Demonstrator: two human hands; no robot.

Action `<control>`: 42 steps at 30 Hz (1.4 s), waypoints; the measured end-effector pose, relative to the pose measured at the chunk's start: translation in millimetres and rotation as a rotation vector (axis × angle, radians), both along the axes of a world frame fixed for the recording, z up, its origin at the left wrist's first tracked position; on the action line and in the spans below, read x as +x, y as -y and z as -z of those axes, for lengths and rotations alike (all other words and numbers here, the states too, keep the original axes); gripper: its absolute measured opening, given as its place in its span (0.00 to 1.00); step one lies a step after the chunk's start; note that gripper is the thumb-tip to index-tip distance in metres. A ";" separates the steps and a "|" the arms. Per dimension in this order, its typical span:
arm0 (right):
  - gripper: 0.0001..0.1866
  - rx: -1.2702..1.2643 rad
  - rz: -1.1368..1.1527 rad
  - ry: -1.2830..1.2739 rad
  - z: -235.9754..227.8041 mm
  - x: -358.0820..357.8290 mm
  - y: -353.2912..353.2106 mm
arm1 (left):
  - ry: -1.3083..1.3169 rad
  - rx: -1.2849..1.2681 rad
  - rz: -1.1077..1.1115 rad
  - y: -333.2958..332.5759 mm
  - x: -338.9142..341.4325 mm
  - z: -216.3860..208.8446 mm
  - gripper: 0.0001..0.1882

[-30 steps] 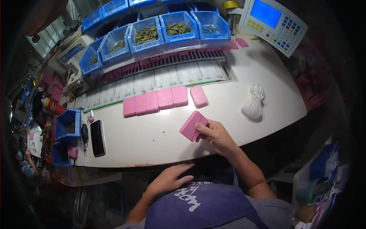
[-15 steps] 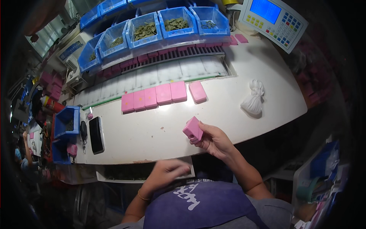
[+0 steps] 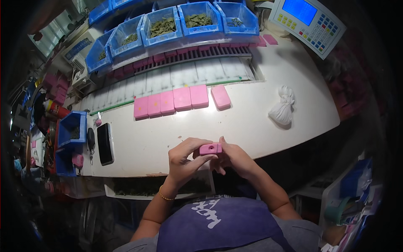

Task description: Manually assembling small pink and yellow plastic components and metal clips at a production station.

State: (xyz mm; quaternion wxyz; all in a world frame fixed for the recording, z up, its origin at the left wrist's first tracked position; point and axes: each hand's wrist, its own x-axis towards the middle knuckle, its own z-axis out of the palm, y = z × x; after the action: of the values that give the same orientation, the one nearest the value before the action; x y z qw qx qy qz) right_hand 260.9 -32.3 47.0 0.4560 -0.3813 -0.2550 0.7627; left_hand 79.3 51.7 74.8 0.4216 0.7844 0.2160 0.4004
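Between both hands, just above the front edge of the white worktable (image 3: 142,161), is a pink rubber mold block (image 3: 208,149) with a round hole in the side facing me. My left hand (image 3: 184,158) grips its left end, thumb below and fingers above. My right hand (image 3: 236,158) closes round its right end, thumb up; some of its fingers are hidden behind the block. A row of several pink blocks (image 3: 181,98) lies beyond my hands, with one separate pink block (image 3: 221,97) at its right end.
A white tied cloth pouch (image 3: 283,107) lies to the right, and a black phone (image 3: 105,144) to the left. Blue bins (image 3: 200,23) with small greenish pieces line the back. A keypad console (image 3: 310,23) stands back right. Below the table edge is an open drawer (image 3: 159,196).
My left hand has risen from the drawer and taken hold of the block's left end. The block has turned from tilted to level and come slightly nearer to me.
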 end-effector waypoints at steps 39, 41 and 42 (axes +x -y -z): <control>0.11 0.907 0.618 1.477 -7.2 -20.5 -1.7 | -0.068 0.209 -0.351 24.2 13.4 28.9 0.17; 0.11 0.886 0.607 1.488 -11.4 -23.4 -0.3 | -0.084 0.179 -0.350 24.2 12.6 30.4 0.17; 0.11 0.886 0.608 1.489 -9.6 -22.9 -0.7 | -0.085 0.226 -0.341 22.6 13.2 33.4 0.19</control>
State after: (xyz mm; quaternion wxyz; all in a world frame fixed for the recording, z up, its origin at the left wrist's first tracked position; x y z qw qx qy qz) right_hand 238.0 -31.6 56.6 0.4595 -0.6153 -0.6405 0.0000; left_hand 92.6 29.2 41.4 0.2475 0.7949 0.3170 0.4543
